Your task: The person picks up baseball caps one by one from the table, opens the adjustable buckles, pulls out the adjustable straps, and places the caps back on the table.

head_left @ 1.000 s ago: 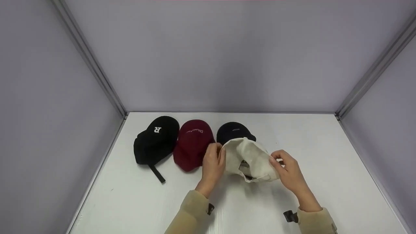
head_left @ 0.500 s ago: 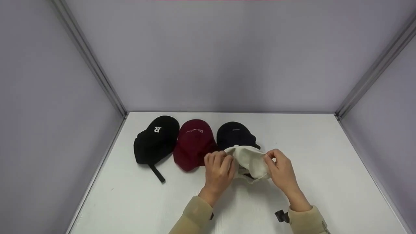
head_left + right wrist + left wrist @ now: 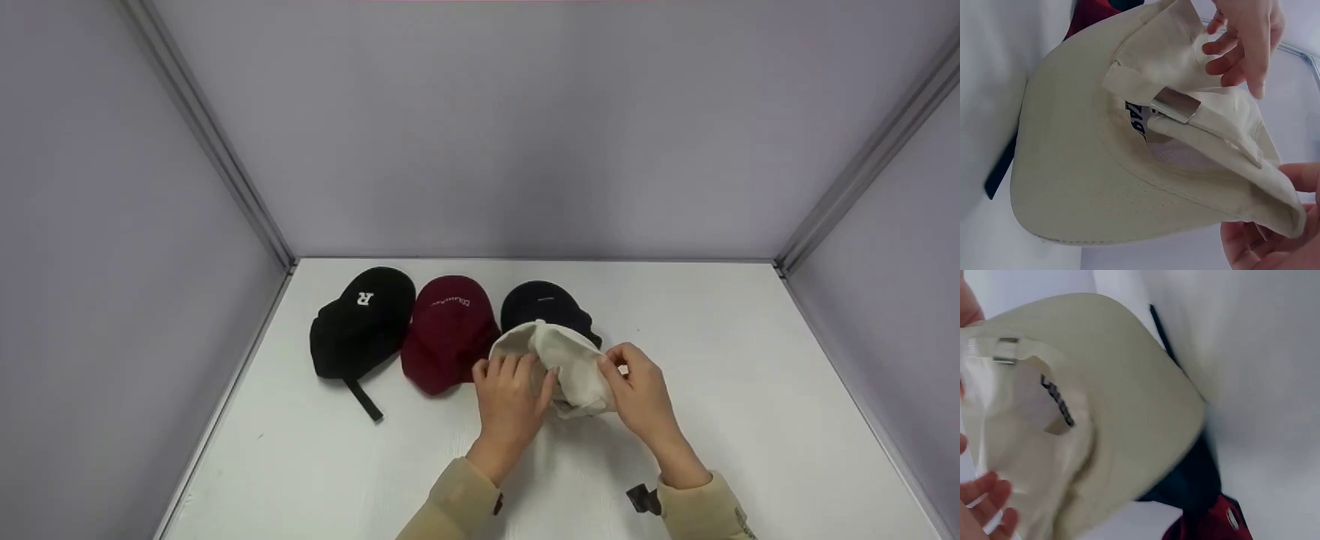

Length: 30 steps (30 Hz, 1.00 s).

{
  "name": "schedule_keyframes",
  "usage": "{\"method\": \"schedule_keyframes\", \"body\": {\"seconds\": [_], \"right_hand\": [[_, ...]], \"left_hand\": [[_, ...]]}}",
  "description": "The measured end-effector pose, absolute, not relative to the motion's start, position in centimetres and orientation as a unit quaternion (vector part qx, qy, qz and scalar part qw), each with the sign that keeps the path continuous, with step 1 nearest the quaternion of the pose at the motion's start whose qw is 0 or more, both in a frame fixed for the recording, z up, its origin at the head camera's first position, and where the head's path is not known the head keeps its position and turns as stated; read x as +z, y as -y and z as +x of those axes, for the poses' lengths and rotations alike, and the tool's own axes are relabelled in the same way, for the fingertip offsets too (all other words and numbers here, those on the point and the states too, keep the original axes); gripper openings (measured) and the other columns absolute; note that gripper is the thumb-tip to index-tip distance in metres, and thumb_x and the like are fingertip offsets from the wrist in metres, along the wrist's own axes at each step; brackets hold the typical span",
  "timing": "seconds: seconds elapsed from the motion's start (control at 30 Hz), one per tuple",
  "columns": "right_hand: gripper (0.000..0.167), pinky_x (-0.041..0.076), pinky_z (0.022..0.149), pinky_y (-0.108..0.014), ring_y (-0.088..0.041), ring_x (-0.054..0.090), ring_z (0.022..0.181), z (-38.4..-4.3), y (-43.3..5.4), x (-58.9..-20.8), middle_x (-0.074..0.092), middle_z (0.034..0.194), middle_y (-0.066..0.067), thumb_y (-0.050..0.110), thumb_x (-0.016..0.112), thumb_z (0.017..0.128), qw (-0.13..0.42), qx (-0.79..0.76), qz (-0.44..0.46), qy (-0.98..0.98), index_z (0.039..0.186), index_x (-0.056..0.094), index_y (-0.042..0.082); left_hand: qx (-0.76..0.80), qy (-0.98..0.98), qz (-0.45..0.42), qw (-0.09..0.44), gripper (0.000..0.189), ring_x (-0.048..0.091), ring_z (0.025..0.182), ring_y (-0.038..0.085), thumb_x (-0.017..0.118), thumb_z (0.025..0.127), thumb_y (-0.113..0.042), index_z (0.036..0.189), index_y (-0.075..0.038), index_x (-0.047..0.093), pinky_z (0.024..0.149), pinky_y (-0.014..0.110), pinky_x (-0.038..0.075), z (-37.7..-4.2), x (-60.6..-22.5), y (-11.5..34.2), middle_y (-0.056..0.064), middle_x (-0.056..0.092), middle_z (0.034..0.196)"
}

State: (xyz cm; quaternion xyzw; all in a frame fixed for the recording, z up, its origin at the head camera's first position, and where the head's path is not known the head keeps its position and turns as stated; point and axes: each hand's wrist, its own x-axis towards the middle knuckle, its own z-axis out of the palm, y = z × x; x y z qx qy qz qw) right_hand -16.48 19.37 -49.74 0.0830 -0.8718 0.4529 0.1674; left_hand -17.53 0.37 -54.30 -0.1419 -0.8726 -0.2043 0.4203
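A cream baseball cap (image 3: 574, 360) is held tilted, the hollow of its crown turned toward me. My right hand (image 3: 643, 397) pinches its right edge between thumb and fingers. My left hand (image 3: 510, 401) is at the cap's left side, its fingers spread and loosely bent against or just over the fabric. In the right wrist view the left hand (image 3: 1247, 45) does not grip the cap; whether it touches is unclear. That view shows the strap with its metal buckle (image 3: 1176, 104) and the underside of the brim (image 3: 1078, 146). Behind it, a navy cap (image 3: 544, 307) is partly hidden.
A dark red cap (image 3: 448, 330) lies left of the navy one. Farther left is a black cap (image 3: 367, 322) with a white R, its strap (image 3: 364, 400) stretched on the white table (image 3: 315, 480). Grey panels (image 3: 525, 135) wall the table at the back and both sides.
The cream cap has shifted left. My left hand has released its pinch on the cap's left edge and its fingers have spread. My right hand has moved left, still pinching the cap.
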Motion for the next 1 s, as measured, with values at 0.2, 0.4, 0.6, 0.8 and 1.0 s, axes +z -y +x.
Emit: {"method": "schedule_keyframes", "body": {"seconds": [0.2, 0.4, 0.6, 0.8, 1.0], "right_hand": [[0.010, 0.047, 0.068, -0.027, -0.013, 0.054, 0.078, -16.2, -19.1, -49.7, 0.058, 0.087, 0.003, 0.010, 0.059, 0.098, 0.165, 0.447, 0.117, 0.871, 0.089, 0.060, 0.009], [0.009, 0.046, 0.063, -0.026, -0.012, 0.053, 0.075, -16.1, -19.3, -50.0, 0.057, 0.086, 0.005, 0.008, 0.063, 0.096, 0.171, 0.441, 0.125, 0.872, 0.088, 0.060, 0.010], [0.010, 0.050, 0.064, -0.030, -0.010, 0.056, 0.079, -16.2, -19.9, -50.4, 0.057, 0.087, 0.009, 0.006, 0.068, 0.092, 0.187, 0.423, 0.157, 0.873, 0.087, 0.061, 0.011], [0.011, 0.050, 0.070, -0.032, -0.013, 0.058, 0.088, -16.3, -20.5, -50.9, 0.060, 0.097, 0.008, 0.005, 0.068, 0.091, 0.207, 0.432, 0.239, 0.845, 0.099, 0.063, 0.012], [0.045, 0.045, 0.086, -0.025, -0.020, 0.056, 0.104, -15.8, -21.2, -51.1, 0.060, 0.115, 0.000, 0.005, 0.084, 0.076, 0.164, 0.475, 0.308, 0.808, 0.115, 0.062, 0.011]], "left_hand": [[-0.298, 0.876, -0.130, 0.356, 0.016, 0.059, 0.067, 0.011, 0.072, 0.090, -0.023, 0.091, -0.008, 0.067, 0.066, 0.031, 0.047, -17.7, -53.3, -0.8, -0.001, 0.063, 0.077], [-0.354, 0.858, -0.145, 0.343, 0.005, 0.058, 0.064, 0.009, 0.065, 0.091, -0.007, 0.086, -0.006, 0.064, 0.056, 0.021, 0.048, -17.8, -52.1, -0.6, 0.000, 0.060, 0.075], [-0.381, 0.846, -0.149, 0.342, 0.011, 0.056, 0.064, 0.011, 0.061, 0.092, -0.008, 0.082, -0.007, 0.062, 0.057, 0.024, 0.049, -18.1, -50.1, -0.3, 0.000, 0.058, 0.071], [-0.406, 0.844, -0.122, 0.329, 0.015, 0.050, 0.058, 0.009, 0.061, 0.090, -0.010, 0.074, -0.011, 0.061, 0.052, 0.026, 0.045, -18.6, -48.8, -0.2, -0.004, 0.054, 0.066], [-0.426, 0.838, -0.087, 0.329, 0.017, 0.049, 0.056, 0.008, 0.061, 0.089, -0.010, 0.072, -0.012, 0.063, 0.051, 0.026, 0.044, -19.2, -48.5, -0.1, -0.006, 0.054, 0.064]]}}
